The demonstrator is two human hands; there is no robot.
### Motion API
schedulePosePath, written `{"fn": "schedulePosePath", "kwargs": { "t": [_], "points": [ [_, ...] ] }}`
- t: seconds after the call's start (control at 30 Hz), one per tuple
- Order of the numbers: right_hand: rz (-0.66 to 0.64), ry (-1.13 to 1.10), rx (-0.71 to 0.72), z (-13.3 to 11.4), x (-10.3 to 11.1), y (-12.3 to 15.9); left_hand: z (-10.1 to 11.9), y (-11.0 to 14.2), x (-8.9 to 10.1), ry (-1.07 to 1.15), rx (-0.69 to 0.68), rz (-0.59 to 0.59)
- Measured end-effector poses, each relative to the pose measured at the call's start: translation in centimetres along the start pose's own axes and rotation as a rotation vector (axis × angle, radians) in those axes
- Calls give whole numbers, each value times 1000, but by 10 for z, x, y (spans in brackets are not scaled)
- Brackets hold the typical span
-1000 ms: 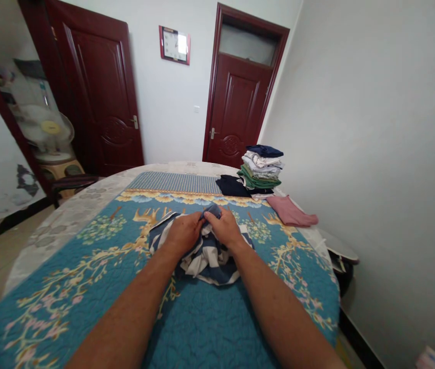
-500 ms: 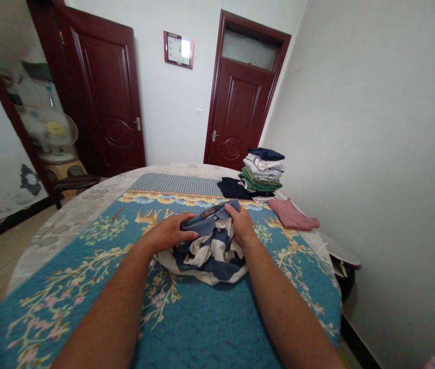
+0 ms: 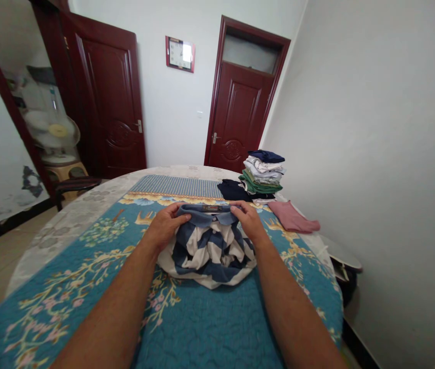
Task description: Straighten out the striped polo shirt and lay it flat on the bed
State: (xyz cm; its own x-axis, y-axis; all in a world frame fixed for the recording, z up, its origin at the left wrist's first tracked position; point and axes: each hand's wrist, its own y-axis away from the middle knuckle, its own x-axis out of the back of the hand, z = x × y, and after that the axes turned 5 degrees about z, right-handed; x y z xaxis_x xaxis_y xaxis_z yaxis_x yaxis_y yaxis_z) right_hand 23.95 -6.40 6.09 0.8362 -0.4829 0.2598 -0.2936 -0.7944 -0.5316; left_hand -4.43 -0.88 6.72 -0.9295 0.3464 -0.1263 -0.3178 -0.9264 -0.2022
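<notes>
left hand [image 3: 165, 225], right hand [image 3: 250, 221]: gripping collar [image 3: 202, 219] at either side | striped shirt [image 3: 192, 248]: bunched on teal cover [image 3: 210, 328] | clothes stack [image 3: 262, 174]: far right

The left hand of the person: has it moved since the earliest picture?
Yes. The left hand has moved to the left, closer to the golden deer figure printed on the teal quilt.

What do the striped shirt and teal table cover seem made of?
Striped shirt: soft, matte fabric, perhaps cotton knit; it bunches into loose folds. Teal table cover: matte quilted cloth, judging by its puckered surface; the fibre can't be told.
</notes>
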Motion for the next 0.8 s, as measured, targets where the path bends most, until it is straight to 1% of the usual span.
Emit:
{"fn": "schedulePosePath", "kwargs": {
  "t": [0.07,0.13,0.2,0.27,0.33,0.4,0.47,0.53,0.6,0.67,0.8],
  "points": [
    [-24,128,111,-14,10,-1,2,2,-2,-28,-20,-31],
    [-79,207,218,-31,15,1,5,5,-5,-58,-36,-61],
    [-154,259,302,-48,13,5,9,7,-8,-73,-38,-105],
    [-222,315,343,-63,8,9,12,10,-11,-89,-28,-161],
    [-289,395,345,-73,3,13,14,11,-13,-128,-29,-205],
    [-336,463,327,-78,-2,15,16,12,-14,-170,-41,-234],
    [-324,507,317,-78,-6,15,16,13,-14,-193,-46,-251],
    [-263,555,327,-75,-10,15,17,13,-15,-209,-49,-252],
    [-235,597,335,-73,-13,16,19,13,-16,-244,-67,-225],
    [-250,599,327,-73,-15,17,20,12,-17,-289,-102,-183],
    [-273,448,315,-79,-16,22,21,12,-17,-362,-170,-112]
  ]
}}
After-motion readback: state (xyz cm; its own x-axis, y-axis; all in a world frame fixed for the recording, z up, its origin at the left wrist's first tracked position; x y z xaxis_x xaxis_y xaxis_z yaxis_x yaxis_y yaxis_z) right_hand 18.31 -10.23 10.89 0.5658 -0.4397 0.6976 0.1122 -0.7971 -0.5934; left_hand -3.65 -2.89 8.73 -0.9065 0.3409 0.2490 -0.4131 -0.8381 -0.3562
